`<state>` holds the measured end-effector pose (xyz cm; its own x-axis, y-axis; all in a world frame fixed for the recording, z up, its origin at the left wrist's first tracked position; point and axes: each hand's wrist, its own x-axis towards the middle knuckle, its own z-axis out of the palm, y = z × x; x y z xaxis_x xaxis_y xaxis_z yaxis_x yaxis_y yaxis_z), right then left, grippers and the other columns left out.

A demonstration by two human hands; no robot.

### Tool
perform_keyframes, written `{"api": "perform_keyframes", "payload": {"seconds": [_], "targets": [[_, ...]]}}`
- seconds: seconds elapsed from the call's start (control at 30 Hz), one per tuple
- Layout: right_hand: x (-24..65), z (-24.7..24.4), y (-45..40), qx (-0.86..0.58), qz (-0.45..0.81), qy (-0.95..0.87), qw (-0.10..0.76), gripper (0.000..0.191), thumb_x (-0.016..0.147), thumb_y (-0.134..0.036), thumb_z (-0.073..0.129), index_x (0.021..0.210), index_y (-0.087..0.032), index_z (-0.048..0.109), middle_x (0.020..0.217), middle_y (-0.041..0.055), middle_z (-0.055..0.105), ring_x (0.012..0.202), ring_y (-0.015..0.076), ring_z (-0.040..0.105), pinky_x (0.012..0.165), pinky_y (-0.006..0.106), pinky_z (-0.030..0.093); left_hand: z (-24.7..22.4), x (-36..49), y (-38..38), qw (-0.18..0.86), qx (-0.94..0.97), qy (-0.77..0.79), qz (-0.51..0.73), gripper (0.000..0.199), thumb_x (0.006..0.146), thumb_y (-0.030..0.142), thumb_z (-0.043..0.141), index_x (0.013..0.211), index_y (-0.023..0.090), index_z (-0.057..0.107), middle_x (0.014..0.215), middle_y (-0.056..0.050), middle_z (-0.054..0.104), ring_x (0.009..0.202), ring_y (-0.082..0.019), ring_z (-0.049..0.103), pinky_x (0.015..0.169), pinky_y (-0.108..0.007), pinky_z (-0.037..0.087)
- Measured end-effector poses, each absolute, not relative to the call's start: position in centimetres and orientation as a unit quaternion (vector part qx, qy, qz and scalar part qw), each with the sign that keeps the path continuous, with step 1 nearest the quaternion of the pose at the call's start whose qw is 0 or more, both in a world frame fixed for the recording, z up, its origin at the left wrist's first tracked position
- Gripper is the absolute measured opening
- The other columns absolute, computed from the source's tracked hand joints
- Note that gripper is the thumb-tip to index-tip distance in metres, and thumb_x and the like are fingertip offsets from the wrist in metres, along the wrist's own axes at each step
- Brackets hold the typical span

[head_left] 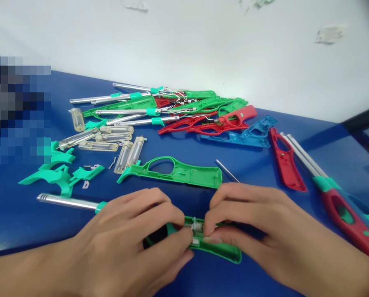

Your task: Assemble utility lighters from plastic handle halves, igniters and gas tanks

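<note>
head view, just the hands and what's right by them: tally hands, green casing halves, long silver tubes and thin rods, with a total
Hands: 2 (left hand, right hand)
Green casing halves: 2 (held half, half lying behind)
Long silver tube: 1
Thin rod: 1
Total: 6

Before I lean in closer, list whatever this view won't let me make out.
All in the head view:
Front green casing: the left hand and right hand cover much of it, so the parts beneath them are hidden.
Front metal tube: its inner end is hidden behind the left hand.
Thin rod: its near end meets the right hand, so its full length is unclear.
Red handle: cut off by the right edge.
</note>
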<state>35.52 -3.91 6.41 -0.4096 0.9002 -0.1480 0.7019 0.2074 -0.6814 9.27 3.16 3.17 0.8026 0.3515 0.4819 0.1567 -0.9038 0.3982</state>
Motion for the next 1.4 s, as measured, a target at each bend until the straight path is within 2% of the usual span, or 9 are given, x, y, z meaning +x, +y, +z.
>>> {"api": "perform_keyframes", "payload": {"seconds": [0.27,0.67,0.83,0.93,0.97,1.03,1.13,1.3,1.4], "targets": [[35.5,6.6,-4.0,-0.538,0.355,-0.753,0.134,0.005,0.111,-0.040,0.070,0.107,-0.042,0.068,0.117,-0.0150,0.070,0.110,0.0082,0.069,0.092,0.019,0.047,3.0,9.6,3.2,0.161,0.930,0.134,0.301,0.012,0.108,0.016,0.065,0.102,0.021,0.075,0.095,0.003,0.072,0.086,-0.015,0.059,0.078,-0.030,0.053],[35.2,6.5,-4.3,-0.538,0.352,-0.755,0.130,0.007,0.113,-0.040,0.066,0.109,-0.040,0.072,0.118,-0.0106,0.073,0.109,0.0119,0.072,0.091,0.022,0.051,3.3,9.5,3.0,0.123,0.939,0.121,0.296,0.017,0.112,0.016,0.059,0.103,0.020,0.074,0.093,0.003,0.075,0.086,-0.016,0.063,0.077,-0.034,0.052],[35.4,6.7,-4.1,-0.532,0.354,-0.759,0.125,0.012,0.113,-0.042,0.064,0.109,-0.040,0.075,0.112,-0.0076,0.076,0.103,0.0145,0.073,0.089,0.024,0.054,3.6,9.4,3.3,0.098,0.943,0.121,0.295,0.018,0.115,0.024,0.054,0.117,0.019,0.072,0.097,0.001,0.076,0.090,-0.018,0.066,0.083,-0.037,0.052],[35.5,6.9,-4.3,-0.543,0.362,-0.748,0.115,0.008,0.111,-0.048,0.067,0.108,-0.042,0.072,0.115,-0.0097,0.075,0.111,0.0149,0.073,0.094,0.025,0.055,4.3,8.8,3.8,0.090,0.945,0.116,0.293,0.022,0.111,0.016,0.054,0.125,0.019,0.071,0.104,-0.001,0.077,0.096,-0.018,0.066,0.090,-0.035,0.054],[35.5,6.9,-4.4,-0.554,0.352,-0.745,0.117,0.010,0.107,-0.053,0.072,0.109,-0.043,0.071,0.118,-0.0101,0.075,0.115,0.0165,0.073,0.094,0.026,0.057,4.6,8.4,3.9,0.086,0.946,0.121,0.288,0.026,0.108,0.012,0.055,0.127,0.018,0.071,0.108,-0.002,0.077,0.101,-0.017,0.066,0.096,-0.034,0.054],[35.4,6.8,-4.7,-0.578,0.324,-0.739,0.120,0.032,0.092,-0.062,0.086,0.109,-0.043,0.067,0.121,-0.0094,0.075,0.119,0.0213,0.073,0.086,0.029,0.061,5.0,7.4,4.1,0.074,0.943,0.145,0.289,0.033,0.103,0.005,0.057,0.130,0.017,0.072,0.114,-0.003,0.076,0.111,-0.016,0.064,0.108,-0.032,0.052],[35.3,6.4,-5.0,-0.588,0.310,-0.741,0.097,0.050,0.078,-0.060,0.097,0.106,-0.039,0.062,0.111,-0.0077,0.075,0.110,0.0240,0.077,0.070,0.028,0.062,5.0,5.7,4.0,0.073,0.933,0.190,0.297,0.035,0.102,0.003,0.060,0.130,0.018,0.074,0.116,-0.002,0.075,0.119,-0.016,0.064,0.116,-0.032,0.048],[35.5,5.9,-4.9,-0.569,0.290,-0.763,0.097,0.031,0.092,-0.054,0.087,0.102,-0.036,0.063,0.132,-0.0039,0.075,0.122,0.0253,0.076,0.078,0.029,0.068,3.5,3.4,3.5,0.101,0.916,0.246,0.300,0.039,0.104,0.002,0.059,0.133,0.022,0.074,0.124,-0.004,0.073,0.122,-0.019,0.065,0.111,-0.037,0.051],[35.8,5.8,-4.5,-0.559,0.282,-0.772,0.109,0.026,0.095,-0.053,0.083,0.099,-0.033,0.066,0.133,-0.0003,0.075,0.117,0.0262,0.078,0.079,0.030,0.068,2.6,2.6,3.2,0.102,0.908,0.268,0.306,0.039,0.105,0.005,0.060,0.135,0.024,0.075,0.130,-0.006,0.072,0.125,-0.022,0.065,0.114,-0.041,0.051]]}}
